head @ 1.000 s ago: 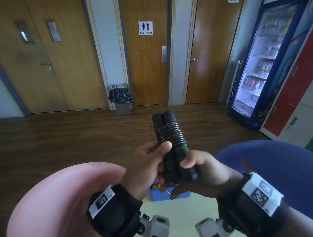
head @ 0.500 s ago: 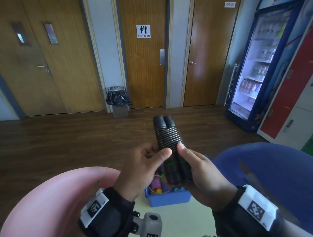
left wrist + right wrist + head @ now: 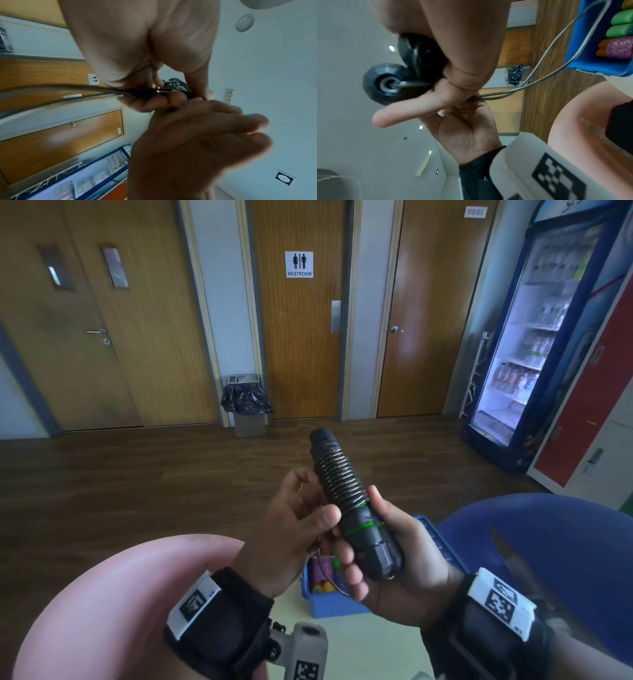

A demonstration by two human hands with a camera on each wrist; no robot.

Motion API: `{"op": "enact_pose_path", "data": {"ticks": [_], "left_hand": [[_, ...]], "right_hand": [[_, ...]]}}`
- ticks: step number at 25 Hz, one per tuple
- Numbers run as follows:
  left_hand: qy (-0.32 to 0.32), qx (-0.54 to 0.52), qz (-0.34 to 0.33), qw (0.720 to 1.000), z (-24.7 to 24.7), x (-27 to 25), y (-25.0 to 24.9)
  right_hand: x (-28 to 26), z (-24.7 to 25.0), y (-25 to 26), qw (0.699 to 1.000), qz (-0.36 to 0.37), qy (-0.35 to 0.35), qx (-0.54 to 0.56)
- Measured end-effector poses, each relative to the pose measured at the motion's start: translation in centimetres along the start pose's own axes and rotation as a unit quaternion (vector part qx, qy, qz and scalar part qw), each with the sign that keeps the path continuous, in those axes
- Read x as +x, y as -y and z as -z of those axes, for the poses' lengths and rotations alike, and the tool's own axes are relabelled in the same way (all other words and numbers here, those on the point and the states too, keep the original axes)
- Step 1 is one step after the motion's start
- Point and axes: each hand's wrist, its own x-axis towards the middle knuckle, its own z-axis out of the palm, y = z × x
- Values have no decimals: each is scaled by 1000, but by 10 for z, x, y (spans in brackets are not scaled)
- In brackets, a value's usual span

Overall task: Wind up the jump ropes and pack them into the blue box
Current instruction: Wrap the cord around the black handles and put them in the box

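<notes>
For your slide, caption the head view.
Both hands hold a wound black jump rope above the blue box.

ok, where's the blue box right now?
Head view: the blue box sits low centre on the pale table, below the right hand gripping the black jump rope handles; colourful ropes lie inside.

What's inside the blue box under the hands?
The blue box holds wound jump ropes with green, purple and orange handles. In the head view, the hands cover much of it, so the rest is hidden.
</notes>
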Motion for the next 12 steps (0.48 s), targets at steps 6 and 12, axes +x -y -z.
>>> {"op": "enact_pose_path", "data": {"ticks": [6, 12], "left_hand": [[-17, 74, -46, 996, -3, -3, 1], [-108, 124, -93, 982, 1, 0, -1]], "right_hand": [[10, 4, -6, 995, -69, 68, -35], [9, 1, -2, 973, 30, -119, -197]]}}
